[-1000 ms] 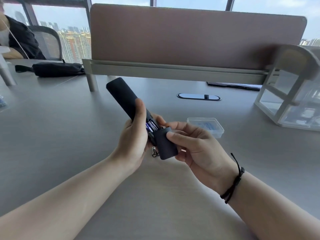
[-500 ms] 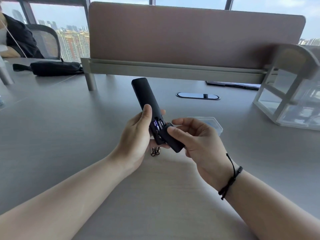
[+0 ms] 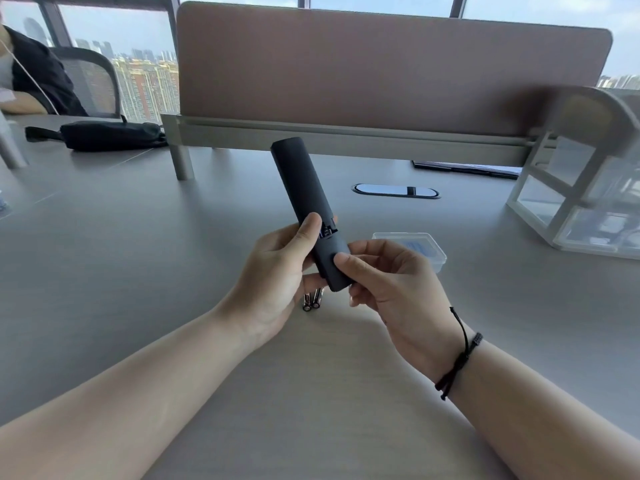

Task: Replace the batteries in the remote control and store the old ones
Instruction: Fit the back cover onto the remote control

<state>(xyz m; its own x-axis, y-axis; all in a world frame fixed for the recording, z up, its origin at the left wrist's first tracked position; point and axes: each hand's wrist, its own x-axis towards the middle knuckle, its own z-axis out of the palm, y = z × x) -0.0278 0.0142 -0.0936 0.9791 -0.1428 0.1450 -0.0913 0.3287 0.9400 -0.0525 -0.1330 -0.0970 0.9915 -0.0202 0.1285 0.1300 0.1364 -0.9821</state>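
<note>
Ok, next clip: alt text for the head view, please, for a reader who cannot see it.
Over a grey table, the left hand grips a black remote control while the right hand pinches its battery cover, not quite closed. Two loose batteries lie on the table below the hands, and a clear plastic box sits behind the right hand.

Single head-worn view, forward and down, close over the table [image 3: 104, 271]

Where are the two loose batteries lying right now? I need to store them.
In the head view, the two dark cylindrical batteries lie side by side on the grey table, just below the hands, left of the clear plastic box.
</note>
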